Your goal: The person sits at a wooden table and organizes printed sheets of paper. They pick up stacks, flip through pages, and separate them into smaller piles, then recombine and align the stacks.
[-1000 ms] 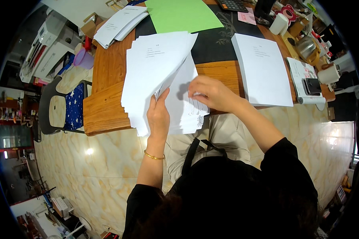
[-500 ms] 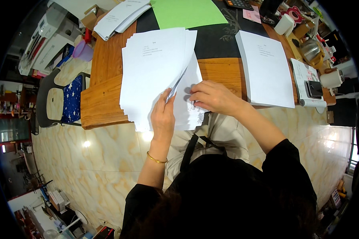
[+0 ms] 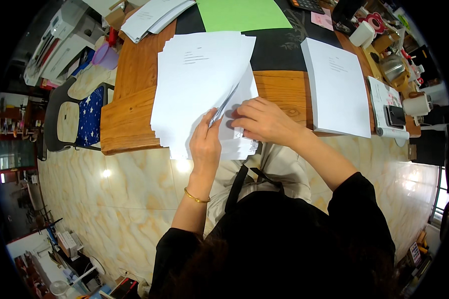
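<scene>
A thick, uneven stack of white printed paper (image 3: 194, 82) lies at the near edge of the wooden desk, its lower end jutting past that edge. My left hand (image 3: 206, 137) is closed on the lifted right edge of the upper sheets, fingers and thumb pinching them so that they curl up. Under the curl, the lower sheets (image 3: 245, 89) show on the right. My right hand (image 3: 267, 119) rests over these lower sheets, fingers bent together with the thumb below; whatever is between its fingertips is hidden. A gold bangle (image 3: 196, 198) circles my left wrist.
Right of the stack is a neat paper pile (image 3: 336, 89). A green sheet (image 3: 242, 12) lies on the black desk mat (image 3: 277, 52). More papers (image 3: 152, 20) sit at the far left. A phone (image 3: 395, 115), kettle (image 3: 393, 67) and mug (image 3: 416, 104) crowd the right side; a chair (image 3: 60, 117) stands left.
The whole view has shifted slightly. My left hand keeps hold of the lifted sheets, and my right hand's fingertips are a little closer to the fold.
</scene>
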Tool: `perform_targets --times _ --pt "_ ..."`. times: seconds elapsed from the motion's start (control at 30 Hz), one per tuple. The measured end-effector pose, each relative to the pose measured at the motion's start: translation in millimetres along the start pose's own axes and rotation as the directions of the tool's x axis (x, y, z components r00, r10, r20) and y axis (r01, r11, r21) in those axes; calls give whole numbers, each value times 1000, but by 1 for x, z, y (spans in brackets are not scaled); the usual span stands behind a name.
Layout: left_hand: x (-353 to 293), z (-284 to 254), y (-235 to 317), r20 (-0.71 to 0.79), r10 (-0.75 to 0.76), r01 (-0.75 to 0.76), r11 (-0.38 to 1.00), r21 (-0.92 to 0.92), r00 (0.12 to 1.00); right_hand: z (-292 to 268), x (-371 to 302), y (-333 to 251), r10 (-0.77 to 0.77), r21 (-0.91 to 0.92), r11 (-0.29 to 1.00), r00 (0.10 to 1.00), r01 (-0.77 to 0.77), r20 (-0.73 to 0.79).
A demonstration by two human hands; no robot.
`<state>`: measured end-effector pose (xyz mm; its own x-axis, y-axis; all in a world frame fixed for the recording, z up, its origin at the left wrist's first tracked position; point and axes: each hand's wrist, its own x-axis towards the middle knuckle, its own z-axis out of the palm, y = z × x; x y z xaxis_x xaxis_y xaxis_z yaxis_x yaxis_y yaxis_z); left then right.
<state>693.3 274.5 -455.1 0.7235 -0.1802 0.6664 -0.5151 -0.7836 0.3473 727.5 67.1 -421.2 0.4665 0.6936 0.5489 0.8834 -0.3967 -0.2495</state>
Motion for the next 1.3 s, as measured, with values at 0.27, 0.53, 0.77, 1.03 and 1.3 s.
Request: perform_targets --times 0.27,0.53,0.77,1.03,1.3 --pt "-2 4 -4 -42 -8 6 999 -50 999 6 20 -2 -16 137 990 977 -13 211" --pt "0 -2 -2 11 -27 28 993 -117 1000 -2 20 3 -15 193 981 987 -17 160" --pt "3 -17 11 212 -195 250 929 -274 958 -6 18 3 19 200 980 1000 -20 9" --pt "0 -14 4 179 -135 182 943 -278 975 -7 28 -1 65 183 982 983 -33 -172" --pt "2 -16 10 188 -238 288 907 -309 953 -7 23 -5 206 160 972 955 -173 -214"
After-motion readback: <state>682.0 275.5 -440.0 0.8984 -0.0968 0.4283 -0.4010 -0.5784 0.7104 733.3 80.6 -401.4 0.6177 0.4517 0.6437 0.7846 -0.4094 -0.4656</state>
